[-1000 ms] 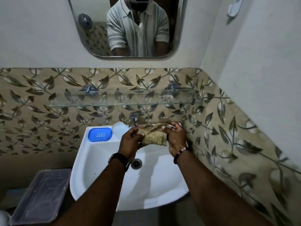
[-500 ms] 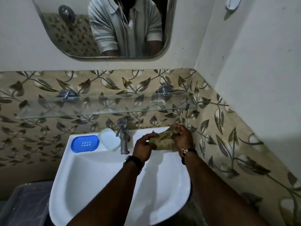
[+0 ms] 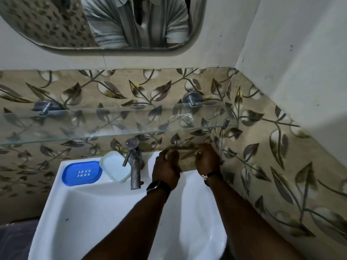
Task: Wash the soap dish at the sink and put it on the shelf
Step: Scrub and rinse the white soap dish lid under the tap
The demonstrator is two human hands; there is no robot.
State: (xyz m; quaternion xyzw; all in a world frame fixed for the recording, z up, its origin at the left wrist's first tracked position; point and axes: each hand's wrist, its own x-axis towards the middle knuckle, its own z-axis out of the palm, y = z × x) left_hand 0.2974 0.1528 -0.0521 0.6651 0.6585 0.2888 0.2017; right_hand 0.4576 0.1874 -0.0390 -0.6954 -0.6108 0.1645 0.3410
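Left hand [image 3: 166, 170] and right hand [image 3: 207, 160] both squeeze a rough brown fibre scrubber [image 3: 186, 158]; it might slip into the white sink [image 3: 93, 212].

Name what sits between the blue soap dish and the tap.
A pale plastic tray, beside the blue soap dish and the tap, in the head view.

The left hand [image 3: 166, 170] and right hand [image 3: 207, 160] have moved the fibrous scrubber [image 3: 186, 160] back onto the rear ledge of the sink [image 3: 56, 203], by the wall [image 3: 247, 151]
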